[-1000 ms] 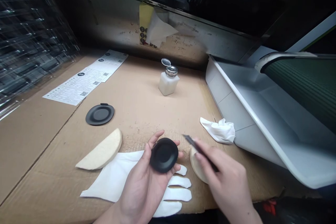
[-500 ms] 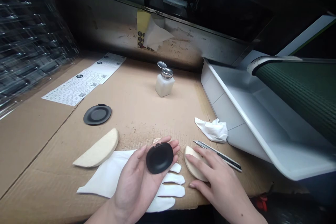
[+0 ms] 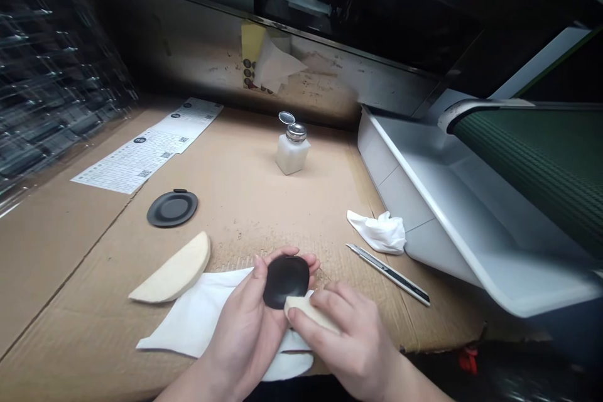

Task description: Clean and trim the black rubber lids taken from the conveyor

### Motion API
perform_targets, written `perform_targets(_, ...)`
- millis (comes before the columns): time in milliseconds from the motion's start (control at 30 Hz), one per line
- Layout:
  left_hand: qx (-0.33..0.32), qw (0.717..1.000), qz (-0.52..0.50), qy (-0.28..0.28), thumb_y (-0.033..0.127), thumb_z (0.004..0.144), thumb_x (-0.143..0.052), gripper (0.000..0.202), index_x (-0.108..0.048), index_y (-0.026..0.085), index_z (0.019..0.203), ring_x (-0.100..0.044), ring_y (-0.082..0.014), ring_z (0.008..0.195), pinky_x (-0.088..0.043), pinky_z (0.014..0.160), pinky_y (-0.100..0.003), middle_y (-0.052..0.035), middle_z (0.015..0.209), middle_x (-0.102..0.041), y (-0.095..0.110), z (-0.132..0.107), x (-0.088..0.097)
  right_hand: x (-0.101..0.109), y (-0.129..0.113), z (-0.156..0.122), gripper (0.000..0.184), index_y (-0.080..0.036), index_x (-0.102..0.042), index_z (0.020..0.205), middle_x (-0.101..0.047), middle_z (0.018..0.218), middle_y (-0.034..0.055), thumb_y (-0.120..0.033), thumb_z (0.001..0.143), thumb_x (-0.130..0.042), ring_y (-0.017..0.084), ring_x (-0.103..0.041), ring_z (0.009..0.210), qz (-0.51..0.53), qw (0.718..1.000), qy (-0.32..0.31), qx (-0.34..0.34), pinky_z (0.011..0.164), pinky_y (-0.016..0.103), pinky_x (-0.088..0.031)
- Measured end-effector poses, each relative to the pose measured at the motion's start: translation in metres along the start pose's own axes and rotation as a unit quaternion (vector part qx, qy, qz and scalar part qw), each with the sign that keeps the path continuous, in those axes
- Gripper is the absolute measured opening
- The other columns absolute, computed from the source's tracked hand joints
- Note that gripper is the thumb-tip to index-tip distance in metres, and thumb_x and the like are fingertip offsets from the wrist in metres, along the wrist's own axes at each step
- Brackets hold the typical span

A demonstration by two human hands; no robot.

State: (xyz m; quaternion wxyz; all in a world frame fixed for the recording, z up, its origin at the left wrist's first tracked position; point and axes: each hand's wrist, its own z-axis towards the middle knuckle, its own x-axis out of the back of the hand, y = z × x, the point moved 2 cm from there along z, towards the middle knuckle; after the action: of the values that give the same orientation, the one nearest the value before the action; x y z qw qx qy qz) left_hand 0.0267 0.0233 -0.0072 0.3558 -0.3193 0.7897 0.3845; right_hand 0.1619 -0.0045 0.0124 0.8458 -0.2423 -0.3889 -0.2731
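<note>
A small black rounded case-like piece (image 3: 286, 279) lies in the cupped palm of my left hand (image 3: 252, 314), its smooth face turned up. My right hand (image 3: 351, 333) grips a cream felt polishing pad (image 3: 308, 313), whose tip touches or nearly touches the lower right edge of the black piece. Beneath my hands a white glove (image 3: 193, 320) lies flat, its fingers partly covered. Left of it rests a second cream half-round pad (image 3: 174, 270), overlapping the glove's edge. Farther back is a dark grey round part with a small tab (image 3: 173, 208).
A utility knife (image 3: 389, 273) and crumpled white cloth (image 3: 379, 232) lie on the right, beside a grey bin (image 3: 414, 201). At the back stands a pump bottle (image 3: 292, 152) with its lid up. Printed label sheets (image 3: 136, 154) lie left, near stacked clear plastic trays (image 3: 51, 75).
My right hand has picked the cream pad up off the cardboard and brought it left to the black piece. My left hand still holds that piece, in nearly the same spot.
</note>
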Motion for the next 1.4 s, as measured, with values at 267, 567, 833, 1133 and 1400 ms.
perform_targets(267, -0.015, 0.999, 0.043, 0.013, 0.039, 0.086, -0.047, 0.030, -0.063, 0.015, 0.097, -0.055, -0.0251, 0.107, -0.040, 0.096, -0.039, -0.0078, 0.098, -0.067, 0.001, -0.001, -0.003, 0.005, 0.029, 0.026, 0.020, -0.024, -0.063, 0.098, -0.058, 0.071, 0.0012, -0.016, 0.082, -0.055, 0.013, -0.043, 0.065, -0.071, 0.997, -0.002, -0.019, 0.060, 0.025, -0.041)
perform_targets(567, 0.003, 0.999, 0.042, -0.005, 0.040, 0.085, -0.049, 0.032, -0.063, 0.014, 0.096, -0.052, -0.0272, 0.113, -0.036, 0.100, -0.041, -0.0121, 0.105, -0.066, 0.000, 0.002, -0.002, 0.001, 0.012, 0.009, 0.022, -0.024, -0.064, 0.096, -0.057, 0.071, 0.0001, -0.012, 0.079, -0.055, 0.011, -0.047, 0.064, -0.016, 0.998, 0.019, -0.061, 0.056, 0.022, -0.040)
perform_targets(833, 0.004, 0.999, 0.032, 0.027, 0.035, 0.087, -0.048, 0.028, -0.063, 0.013, 0.094, -0.056, -0.0266, 0.109, -0.039, 0.098, -0.041, -0.0120, 0.104, -0.068, 0.002, -0.002, -0.005, 0.020, 0.045, 0.016, 0.023, -0.022, -0.061, 0.104, -0.062, 0.083, 0.0025, -0.013, 0.084, -0.054, 0.012, -0.053, 0.074, 0.018, 0.991, 0.024, -0.128, 0.067, 0.026, -0.045)
perform_targets(1133, -0.007, 0.999, 0.031, -0.023, 0.039, 0.087, -0.044, 0.030, -0.062, 0.016, 0.096, -0.052, -0.0261, 0.112, -0.031, 0.103, -0.042, -0.0099, 0.103, -0.066, -0.002, 0.001, -0.003, 0.003, 0.004, -0.001, 0.019, -0.020, -0.064, 0.098, -0.066, 0.080, 0.0016, -0.012, 0.083, -0.055, 0.013, -0.053, 0.074, 0.058, 0.996, 0.011, -0.068, 0.063, 0.027, -0.046)
perform_targets(1400, 0.004, 0.999, 0.030, -0.036, 0.039, 0.087, -0.043, 0.030, -0.061, 0.016, 0.094, -0.050, -0.0263, 0.111, -0.030, 0.102, -0.043, -0.0097, 0.102, -0.063, -0.002, 0.001, -0.003, 0.004, 0.000, 0.007, 0.020, -0.021, -0.063, 0.103, -0.066, 0.079, 0.0023, -0.017, 0.085, -0.053, 0.014, -0.052, 0.073, 0.007, 0.999, -0.025, -0.047, 0.062, 0.028, -0.044)
